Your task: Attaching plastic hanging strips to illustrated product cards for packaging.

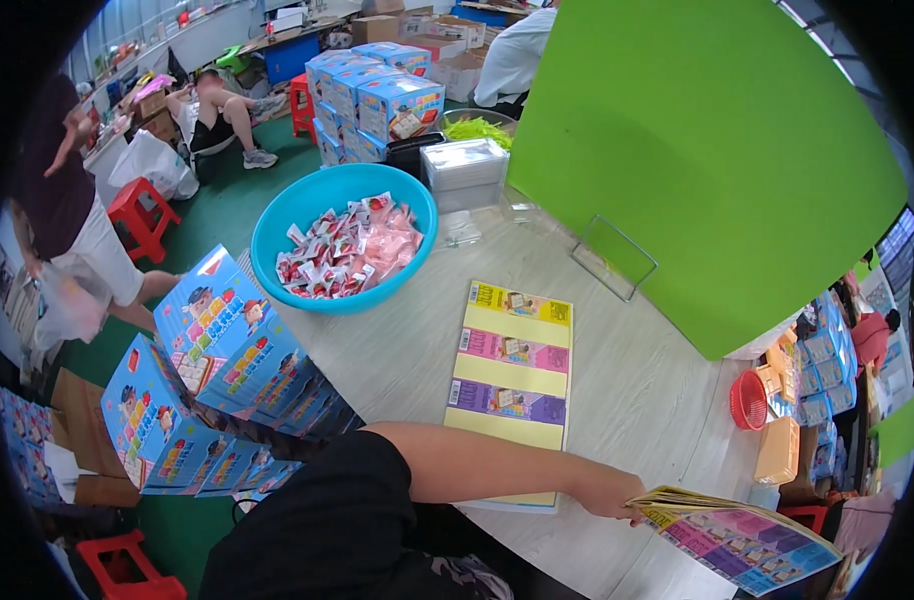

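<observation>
Head view: the left hand (607, 492) grips printed sheets (742, 545) at four o'clock; I can't tell about the right hand.

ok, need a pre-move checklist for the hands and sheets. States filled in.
1. Left hand has hold of the colourful sheet bundle: ok, fingers at its near corner.
2. Right hand placed: cannot tell, not in view.
3. Striped sheets lying flat on the table: ok.
4. Striped sheets unobstructed: not ok, left forearm crosses in front of their lower part.
5. Blue basin apart from striped sheets: ok, bare tabletop between.
6. Green panel apart from striped sheets: ok.
</observation>
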Tool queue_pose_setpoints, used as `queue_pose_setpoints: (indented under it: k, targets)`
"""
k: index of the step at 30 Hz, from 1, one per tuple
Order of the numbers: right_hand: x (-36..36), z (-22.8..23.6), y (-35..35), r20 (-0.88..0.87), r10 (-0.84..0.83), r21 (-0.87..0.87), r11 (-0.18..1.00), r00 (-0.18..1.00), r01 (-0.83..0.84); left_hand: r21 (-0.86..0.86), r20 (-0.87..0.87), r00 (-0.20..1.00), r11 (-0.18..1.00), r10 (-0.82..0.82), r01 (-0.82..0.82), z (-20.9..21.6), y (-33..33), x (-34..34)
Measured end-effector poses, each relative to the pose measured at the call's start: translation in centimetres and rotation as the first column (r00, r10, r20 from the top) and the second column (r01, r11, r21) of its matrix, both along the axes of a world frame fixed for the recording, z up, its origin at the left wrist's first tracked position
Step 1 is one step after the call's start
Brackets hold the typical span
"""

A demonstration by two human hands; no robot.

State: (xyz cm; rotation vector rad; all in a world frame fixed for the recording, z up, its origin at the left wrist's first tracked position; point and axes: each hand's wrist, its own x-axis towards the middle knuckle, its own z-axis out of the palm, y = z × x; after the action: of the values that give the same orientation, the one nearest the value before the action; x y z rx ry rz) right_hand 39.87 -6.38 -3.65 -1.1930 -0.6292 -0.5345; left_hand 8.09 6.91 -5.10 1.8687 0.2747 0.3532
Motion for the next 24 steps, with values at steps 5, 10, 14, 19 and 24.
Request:
queue_pose_setpoints:
  k: [5, 10, 14, 19, 24]
  targets:
    - [-3.4, -5.7, -1.5, -0.328, 0.463, 0.023, 0.876, 0.824, -0.483, -0.027, 0.007, 1.000, 1.000, -0.009, 0.009, -0.3, 0.1, 0.2]
    - [-9.6, -3.3, -1.9, -0.314, 0.827, -0.535, 0.252, 0.467, -0.806, -0.107, 0.055, 0.998, 0.994, 0.026, -0.020, -0.9, -0.4, 0.5]
    - [-10.3, -6.1, -0.8, -0.458, 0.816, -0.358, 0.195, 0.353, -0.913, -0.167, 0.162, 0.983, 0.984, 0.083, -0.056, -3.0, -0.8, 1.7]
    - [-11.7, -5.4, -0.8, -0.576, 0.738, -0.302, 0.206, 0.350, -0.931, -0.146, 0.184, 0.979, 0.988, 0.083, -0.057, -3.8, -1.5, 2.0]
    - [-13.0, -4.2, -0.7, -0.642, 0.667, -0.274, 0.261, 0.379, -0.925, -0.063, 0.069, 0.992, 0.992, -0.103, 0.107, -3.0, -0.6, 1.9]
